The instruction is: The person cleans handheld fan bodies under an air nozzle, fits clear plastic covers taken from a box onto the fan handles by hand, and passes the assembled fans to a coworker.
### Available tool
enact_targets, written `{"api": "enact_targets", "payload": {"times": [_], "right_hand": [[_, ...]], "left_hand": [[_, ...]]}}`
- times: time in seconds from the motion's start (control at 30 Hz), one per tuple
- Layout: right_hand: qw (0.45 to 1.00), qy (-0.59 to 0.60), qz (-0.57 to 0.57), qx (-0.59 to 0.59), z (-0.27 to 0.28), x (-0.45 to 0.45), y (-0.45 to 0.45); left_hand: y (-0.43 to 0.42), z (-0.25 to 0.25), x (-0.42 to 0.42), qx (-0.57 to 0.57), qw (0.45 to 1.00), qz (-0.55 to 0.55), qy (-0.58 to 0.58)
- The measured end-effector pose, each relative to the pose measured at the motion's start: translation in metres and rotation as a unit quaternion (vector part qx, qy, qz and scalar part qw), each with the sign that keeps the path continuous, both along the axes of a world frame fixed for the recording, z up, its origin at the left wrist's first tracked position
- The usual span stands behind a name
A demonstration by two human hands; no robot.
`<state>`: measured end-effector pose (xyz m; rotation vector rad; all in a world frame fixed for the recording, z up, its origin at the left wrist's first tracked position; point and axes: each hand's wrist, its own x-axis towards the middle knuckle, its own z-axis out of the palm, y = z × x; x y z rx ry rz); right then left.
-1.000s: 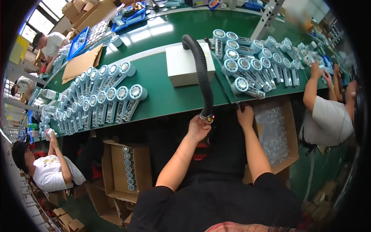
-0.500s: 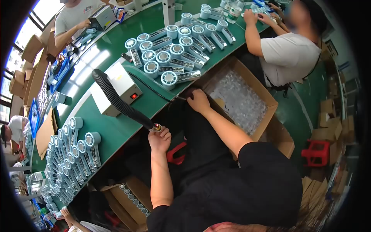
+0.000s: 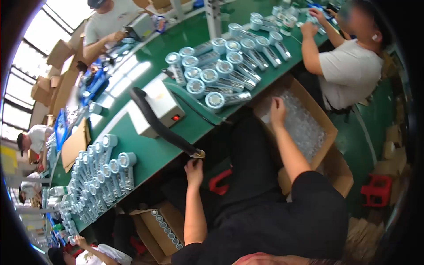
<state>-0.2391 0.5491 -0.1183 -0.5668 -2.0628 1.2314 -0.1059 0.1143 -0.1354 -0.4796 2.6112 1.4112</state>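
Observation:
My left hand [image 3: 193, 172] is just below the metal-rimmed end of a black corrugated hose [image 3: 152, 117], fingers drawn together; anything between them is too small to make out. The hose rises from beside a white box [image 3: 154, 108] with a lit red switch, on the green table [image 3: 150, 154]. Over a carton [image 3: 330, 143] of clear plastic pieces [image 3: 304, 128] is my right hand [image 3: 277, 112], its fingertips pinched together. What they hold, if anything, is unclear. Light-blue round-headed devices [image 3: 215, 100] lie on the table beyond it.
More light-blue devices [image 3: 127, 160] stand in rows at the left. Below them is an open carton [image 3: 152, 234] with a row of round heads. A co-worker [image 3: 349, 70] sits at the right, another [image 3: 110, 22] across the table. A red stool [image 3: 376, 190] is on the floor.
The view has turned to the right. My right hand has moved from the table edge to above the carton of clear pieces. My left hand now sits lower against the hose end.

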Motion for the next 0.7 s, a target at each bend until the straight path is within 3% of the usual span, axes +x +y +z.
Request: {"api": "enact_targets", "payload": {"times": [0.03,0.1,0.2,0.33,0.43,0.6,0.7], "right_hand": [[0.994,-0.046,0.064,0.078,-0.032,-0.01,0.018],[0.948,-0.098,0.194,0.231,-0.095,-0.026,0.054],[0.871,-0.245,0.32,0.281,-0.102,-0.03,0.05],[0.841,-0.314,0.335,0.286,-0.089,-0.024,0.04],[0.84,-0.317,0.334,0.286,-0.083,-0.021,0.033],[0.836,-0.321,0.337,0.29,-0.084,-0.021,0.032],[0.837,-0.327,0.334,0.286,-0.087,-0.016,0.031]], "left_hand": [[-0.011,0.008,0.012,-0.148,0.987,-0.022,0.066],[-0.045,0.015,0.023,-0.2,0.971,-0.071,0.108],[-0.079,0.021,0.043,-0.084,0.983,0.089,0.138],[-0.132,0.001,0.067,-0.104,0.961,0.201,0.157],[-0.127,0.018,0.074,-0.075,0.956,0.256,0.124],[-0.097,0.111,0.063,-0.217,0.91,0.131,0.329],[-0.103,0.163,0.047,-0.281,0.87,0.133,0.383]]}}
